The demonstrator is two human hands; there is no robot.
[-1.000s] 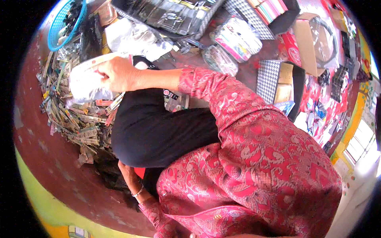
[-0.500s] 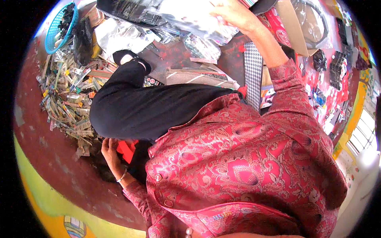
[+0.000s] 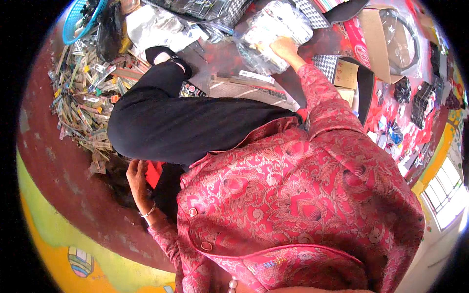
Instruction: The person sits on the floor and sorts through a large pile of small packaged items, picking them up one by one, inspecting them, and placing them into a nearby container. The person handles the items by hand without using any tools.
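Lying under the right grip (image 3: 285, 49) are plastic packets (image 3: 279, 23)

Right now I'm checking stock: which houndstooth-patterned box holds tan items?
The lowest houndstooth box, right of the right hand: tan items show inside. The top-centre box holds dark packs; the top-right box, a multicoloured stack.

From my station I see a dark red floor (image 3: 53, 171) bearing heaped slim packets (image 3: 87, 110) at left, white plastic (image 3: 156, 29) at upper left, plastic-wrapped packages (image 3: 288, 23) at upper centre, a houndstooth-sided box (image 3: 324, 64) at upper right.
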